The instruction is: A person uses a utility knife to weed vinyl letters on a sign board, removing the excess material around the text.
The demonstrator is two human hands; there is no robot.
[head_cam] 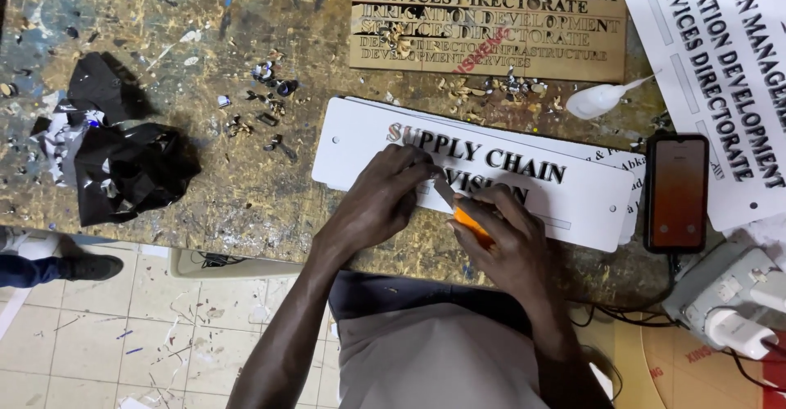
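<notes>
A white rectangular sign plate (565, 192) with raised black letters lies on the worn wooden workbench (246, 171), stacked on other white plates. My left hand (381, 200) presses its fingertips on the plate's lettering near the left end. My right hand (503, 241) grips an orange utility knife (465, 215), its blade tip touching the lower row of letters beside my left fingers.
A gold cut-out letter panel (491, 24) lies at the back. A large white sign (720, 73) is at right, a phone (675, 192) and power strip with chargers (725, 298) by it. Crumpled black plastic (123, 163) sits left. A white glue bottle (602, 98) and scraps lie about.
</notes>
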